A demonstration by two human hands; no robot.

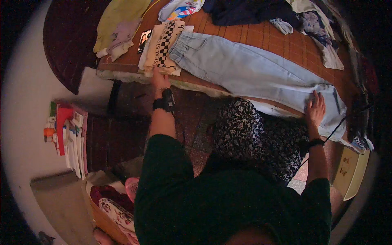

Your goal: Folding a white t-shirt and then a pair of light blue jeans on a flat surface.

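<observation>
Pale blue jeans (pixel 245 67) with an elastic waist lie folded lengthwise across the brown mat, waist to the left and legs to the right. My right hand (pixel 316 107) rests palm down on the lower leg part, fingers slightly apart. At the left, a stack of folded clothes (pixel 165 46) sits beside the waistband; its peach top piece bears writing and a black check pattern. My left hand (pixel 160 80) touches the near edge of this stack. Whether its fingers grip the cloth is hidden from view. Both wrists wear black bands.
A lit phone (pixel 144 40) lies left of the stack. Yellow cloth (pixel 122 21), dark clothes (pixel 245 12) and a crumpled light garment (pixel 327 52) lie farther back. The mat-covered bed (pixel 251 33) ends just before my knees. Books and papers (pixel 73 141) stand at left; a cable runs from my right wrist.
</observation>
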